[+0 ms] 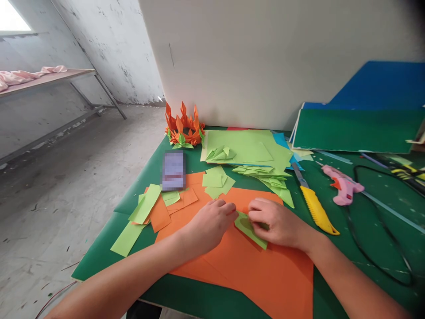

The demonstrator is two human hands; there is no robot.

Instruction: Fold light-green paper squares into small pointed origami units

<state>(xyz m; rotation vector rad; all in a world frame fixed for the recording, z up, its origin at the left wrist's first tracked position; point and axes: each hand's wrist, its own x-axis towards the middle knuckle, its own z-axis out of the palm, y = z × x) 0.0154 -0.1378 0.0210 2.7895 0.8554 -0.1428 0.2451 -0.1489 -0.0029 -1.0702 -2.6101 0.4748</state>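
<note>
A small folded piece of light green paper (249, 231) lies on a large orange sheet (259, 274). At its upper left end are the curled fingers of my left hand (214, 221), closed on the paper. My right hand (274, 221) grips the paper's right side with bent fingers, its thumb low along the fold. Parts of the paper are hidden under both hands. Just beyond my left hand, small green squares (214, 179) overlap on the orange sheet. Left of it lie green strips (145, 204) and small orange pieces (160, 215).
An orange and green folded-paper crown (182, 128) stands at the far left edge, behind a blurred phone (173, 170). Folded green pieces (270, 177) sit by stacked green sheets (245, 144). To the right are a yellow-handled cutter (317, 208), a pink glue gun (343, 186) and its black cord (360, 248).
</note>
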